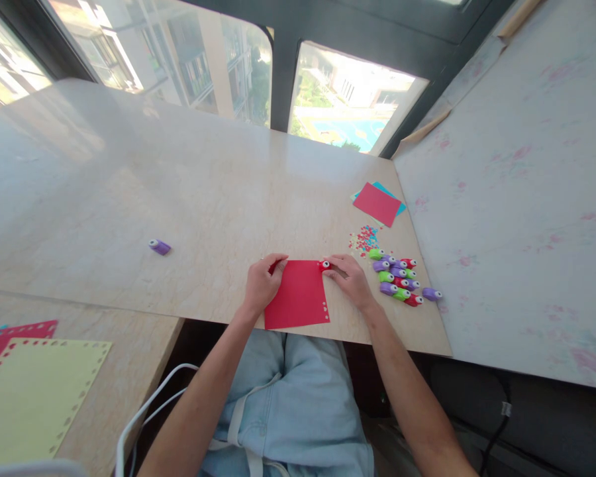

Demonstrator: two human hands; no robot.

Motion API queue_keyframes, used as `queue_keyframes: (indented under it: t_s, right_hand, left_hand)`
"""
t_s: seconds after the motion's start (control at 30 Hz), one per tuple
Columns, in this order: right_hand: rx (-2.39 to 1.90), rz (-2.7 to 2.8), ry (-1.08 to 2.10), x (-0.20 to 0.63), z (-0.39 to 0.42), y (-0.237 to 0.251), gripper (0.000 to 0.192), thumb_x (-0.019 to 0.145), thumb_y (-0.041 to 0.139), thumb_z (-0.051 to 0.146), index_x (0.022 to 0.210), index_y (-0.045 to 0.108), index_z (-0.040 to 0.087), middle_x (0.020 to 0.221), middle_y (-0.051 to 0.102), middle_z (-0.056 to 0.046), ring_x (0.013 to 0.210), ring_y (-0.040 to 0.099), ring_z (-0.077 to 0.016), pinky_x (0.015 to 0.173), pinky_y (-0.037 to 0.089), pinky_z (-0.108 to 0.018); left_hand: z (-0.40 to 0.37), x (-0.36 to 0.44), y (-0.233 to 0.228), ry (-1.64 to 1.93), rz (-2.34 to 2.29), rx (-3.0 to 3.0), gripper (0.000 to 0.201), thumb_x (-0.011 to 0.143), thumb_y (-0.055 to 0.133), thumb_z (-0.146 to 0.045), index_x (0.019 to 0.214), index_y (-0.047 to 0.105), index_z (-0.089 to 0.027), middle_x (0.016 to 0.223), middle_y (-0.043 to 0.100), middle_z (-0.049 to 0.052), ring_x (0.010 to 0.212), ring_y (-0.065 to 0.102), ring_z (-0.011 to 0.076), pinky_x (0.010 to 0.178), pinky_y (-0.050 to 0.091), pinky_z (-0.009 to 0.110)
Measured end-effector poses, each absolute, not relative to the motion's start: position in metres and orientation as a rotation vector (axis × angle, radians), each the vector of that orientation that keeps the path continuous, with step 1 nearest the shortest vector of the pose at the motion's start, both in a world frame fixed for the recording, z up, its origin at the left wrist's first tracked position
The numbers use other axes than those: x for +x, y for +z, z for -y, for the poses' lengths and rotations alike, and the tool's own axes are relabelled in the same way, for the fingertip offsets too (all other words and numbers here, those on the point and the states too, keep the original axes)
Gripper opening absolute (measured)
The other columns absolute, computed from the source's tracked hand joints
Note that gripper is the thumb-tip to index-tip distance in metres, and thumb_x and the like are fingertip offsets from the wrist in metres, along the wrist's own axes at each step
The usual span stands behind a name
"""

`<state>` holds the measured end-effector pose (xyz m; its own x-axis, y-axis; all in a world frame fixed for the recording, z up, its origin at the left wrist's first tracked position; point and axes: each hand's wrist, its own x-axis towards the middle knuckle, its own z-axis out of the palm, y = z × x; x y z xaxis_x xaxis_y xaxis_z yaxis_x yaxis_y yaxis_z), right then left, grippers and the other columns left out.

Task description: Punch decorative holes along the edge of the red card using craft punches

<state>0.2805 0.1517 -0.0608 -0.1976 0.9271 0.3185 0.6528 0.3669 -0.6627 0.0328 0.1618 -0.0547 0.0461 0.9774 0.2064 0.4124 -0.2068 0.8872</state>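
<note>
A sheet of red paper (298, 295) lies at the front edge of the table, with a few small punched holes along its lower right side. My left hand (267, 281) pinches the sheet's upper left corner. At the upper right corner my right hand (347, 275) grips a small red craft punch (324, 265), which sits on the paper's edge. Right of that hand stands a cluster of craft punches (400, 278) in green, purple and red. Small punched paper bits (365, 240) in red, blue and yellow lie just behind them.
Stacked red and blue paper (377, 203) lies at the back right. One purple punch (159, 247) stands alone on the left, another purple punch (432, 294) by the right wall. A yellow sheet (40, 397) with punched edges covers a red one at lower left. White cables (149, 404) hang nearby.
</note>
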Motion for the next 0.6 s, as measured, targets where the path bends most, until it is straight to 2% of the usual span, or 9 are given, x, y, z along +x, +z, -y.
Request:
queue_keyframes:
  t_s: [0.6]
  right_hand:
    - [-1.365, 1.940, 0.517, 0.2782, -0.1456, -0.0545, 0.029, 0.089, 0.063, 0.040, 0.113, 0.070, 0.027, 0.109, 0.070, -0.008, 0.104, 0.063, -0.0250, 0.093, 0.050, -0.044]
  left_hand:
    - [-0.1608, 0.0330, -0.0536, 1.064, -1.431, 1.778, 0.019, 0.091, 0.053, -0.026, 0.099, 0.069, -0.021, 0.096, 0.074, 0.006, 0.084, 0.068, 0.0188, 0.076, 0.053, 0.031]
